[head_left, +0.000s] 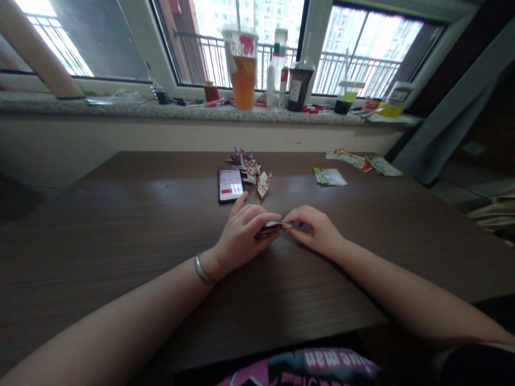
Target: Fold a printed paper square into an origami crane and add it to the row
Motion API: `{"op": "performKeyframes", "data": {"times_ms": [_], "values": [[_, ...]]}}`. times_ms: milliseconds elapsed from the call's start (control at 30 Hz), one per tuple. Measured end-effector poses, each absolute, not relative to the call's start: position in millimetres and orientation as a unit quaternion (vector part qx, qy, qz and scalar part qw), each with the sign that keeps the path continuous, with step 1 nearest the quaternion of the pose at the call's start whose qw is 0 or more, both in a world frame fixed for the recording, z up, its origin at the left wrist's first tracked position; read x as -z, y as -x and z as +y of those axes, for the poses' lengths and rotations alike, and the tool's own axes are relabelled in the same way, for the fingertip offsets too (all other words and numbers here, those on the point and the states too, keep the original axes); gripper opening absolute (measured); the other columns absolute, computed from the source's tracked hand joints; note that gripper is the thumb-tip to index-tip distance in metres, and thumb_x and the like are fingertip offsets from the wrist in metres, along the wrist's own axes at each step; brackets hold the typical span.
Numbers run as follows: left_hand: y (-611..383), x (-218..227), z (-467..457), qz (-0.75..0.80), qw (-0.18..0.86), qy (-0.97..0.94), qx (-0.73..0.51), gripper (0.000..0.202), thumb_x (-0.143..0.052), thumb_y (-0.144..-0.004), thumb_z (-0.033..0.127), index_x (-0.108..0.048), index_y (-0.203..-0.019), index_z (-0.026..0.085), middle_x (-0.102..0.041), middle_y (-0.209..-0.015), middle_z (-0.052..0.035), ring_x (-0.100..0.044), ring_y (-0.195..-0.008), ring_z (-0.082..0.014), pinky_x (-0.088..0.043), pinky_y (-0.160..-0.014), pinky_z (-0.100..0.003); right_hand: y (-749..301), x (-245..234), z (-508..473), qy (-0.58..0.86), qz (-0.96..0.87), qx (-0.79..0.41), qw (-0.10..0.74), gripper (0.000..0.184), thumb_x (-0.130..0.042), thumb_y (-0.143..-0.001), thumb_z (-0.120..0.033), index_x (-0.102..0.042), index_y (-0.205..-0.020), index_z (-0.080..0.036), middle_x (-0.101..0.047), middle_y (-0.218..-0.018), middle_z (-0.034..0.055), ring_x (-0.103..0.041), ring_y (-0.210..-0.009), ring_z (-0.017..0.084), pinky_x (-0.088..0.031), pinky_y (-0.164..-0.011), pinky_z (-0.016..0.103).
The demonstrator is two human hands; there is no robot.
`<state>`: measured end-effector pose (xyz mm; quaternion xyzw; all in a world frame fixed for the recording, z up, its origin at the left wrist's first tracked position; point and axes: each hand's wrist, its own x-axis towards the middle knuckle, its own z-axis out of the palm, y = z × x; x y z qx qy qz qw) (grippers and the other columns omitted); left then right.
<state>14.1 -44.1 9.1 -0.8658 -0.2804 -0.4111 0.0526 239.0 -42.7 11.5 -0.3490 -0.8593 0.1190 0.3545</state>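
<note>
Between my two hands is a small piece of folded, printed paper, held just above the dark wooden table. My left hand, with a silver bracelet at the wrist, pinches its left part between thumb and fingers, one finger sticking out towards the phone. My right hand grips the right end of the paper with thumb and fingertips. Much of the paper is hidden by my left fingers. Just beyond my left hand lie a lit phone and several folded paper figures with pointed tips.
A stack of printed paper pieces lies at the right, with more printed slips behind it. On the stone windowsill stand a tall orange drink cup, a clear bottle, a dark cup and other containers.
</note>
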Motion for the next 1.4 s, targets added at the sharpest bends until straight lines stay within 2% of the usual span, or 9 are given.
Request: {"op": "performKeyframes", "data": {"times_ms": [100,267,600,867,1000,1200,1400], "values": [[-13.7,-10.2,-44.2,-0.276,0.033,0.87,0.408,0.012,-0.064,-0.086,0.028,-0.062,-0.097,0.025,-0.063,-0.088,0.0017,-0.061,-0.088,-0.0147,-0.017,-0.116,-0.055,-239.2,-12.6,-42.8,0.329,-0.863,-0.108,0.367,0.007,-0.063,-0.086,-0.024,-0.067,-0.092,-0.021,-0.07,-0.09,0.0031,-0.062,-0.086,0.016,-0.051,-0.077,0.03],[-13.8,-11.3,-41.9,-0.281,0.011,0.86,0.425,0.007,-0.064,-0.087,0.028,-0.067,-0.092,0.025,-0.065,-0.088,0.0012,-0.061,-0.088,-0.0144,-0.018,-0.115,-0.054,-239.7,-13.7,-44.8,0.302,-0.862,-0.093,0.395,0.008,-0.063,-0.086,-0.024,-0.068,-0.092,-0.021,-0.07,-0.089,0.0037,-0.063,-0.086,0.015,-0.052,-0.079,0.03],[-14.8,-11.6,-38.9,-0.279,-0.021,0.87,0.405,0.009,-0.063,-0.087,0.026,-0.069,-0.094,0.028,-0.073,-0.094,0.0019,-0.063,-0.091,-0.0151,-0.029,-0.108,-0.046,-240.4,-13.9,-46.7,0.3,-0.859,-0.07,0.408,0.007,-0.06,-0.087,-0.023,-0.068,-0.087,-0.022,-0.068,-0.086,0.0041,-0.063,-0.082,0.015,-0.052,-0.075,0.03],[-13.7,-12.0,-42.8,-0.279,-0.035,0.862,0.422,0.015,-0.063,-0.087,0.03,-0.065,-0.1,0.024,-0.072,-0.099,-0.0021,-0.063,-0.097,-0.0176,-0.027,-0.111,-0.048,-241.7,-12.5,-46.4,0.317,-0.863,-0.014,0.392,0.007,-0.059,-0.087,-0.022,-0.067,-0.088,-0.022,-0.067,-0.086,0.0044,-0.062,-0.081,0.015,-0.051,-0.073,0.029],[-13.4,-14.4,-43.3,-0.272,-0.029,0.857,0.437,0.009,-0.063,-0.087,0.026,-0.065,-0.095,0.023,-0.072,-0.096,-0.0012,-0.064,-0.094,-0.0172,-0.023,-0.113,-0.05,-241.8,-13.1,-46.9,0.326,-0.863,-0.002,0.386,0.007,-0.059,-0.087,-0.022,-0.066,-0.087,-0.022,-0.067,-0.086,0.0045,-0.061,-0.08,0.015,-0.05,-0.073,0.028],[-15.5,-14.8,-42.6,-0.274,-0.024,0.847,0.454,0.006,-0.061,-0.088,0.022,-0.067,-0.088,0.024,-0.074,-0.088,0.0007,-0.066,-0.086,-0.0158,-0.026,-0.112,-0.05,-241.9,-13.1,-46.5,0.313,-0.86,-0.01,0.404,0.005,-0.061,-0.086,-0.021,-0.065,-0.088,-0.022,-0.067,-0.085,0.0039,-0.061,-0.081,0.016,-0.05,-0.074,0.031],[-14.7,-10.6,-39.4,-0.272,-0.047,0.845,0.458,0.008,-0.06,-0.087,0.022,-0.068,-0.089,0.025,-0.074,-0.089,0.0006,-0.067,-0.085,-0.0159,-0.031,-0.109,-0.049,-242.9,-14.6,-45.5,0.297,-0.857,-0.029,0.419,0.007,-0.062,-0.086,-0.022,-0.064,-0.091,-0.024,-0.067,-0.087,0.0034,-0.061,-0.084,0.017,-0.051,-0.077,0.034]]}}
